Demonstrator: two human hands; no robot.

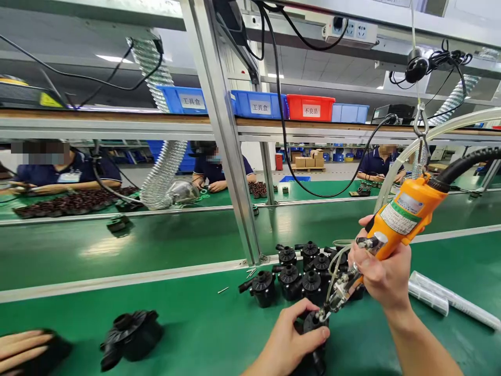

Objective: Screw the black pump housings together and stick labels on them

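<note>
My right hand (pixel 381 271) is closed round an orange electric screwdriver (pixel 395 222) that hangs from a cable and hose; its metal tip (pixel 326 310) points down onto a black pump part (pixel 313 326). My left hand (pixel 289 339) grips that black part on the green bench (pixel 219 324) and holds it steady. Just behind stands a cluster of several similar black pump housings (pixel 301 271).
Another black housing (pixel 131 337) lies at the front left, beside another person's hand (pixel 23 347). White tubes (pixel 450 300) lie at the right. An aluminium post (pixel 227 136) rises mid-bench. Co-workers sit across the conveyor (pixel 97 245). Blue and red bins (pixel 309 107) line the shelf above.
</note>
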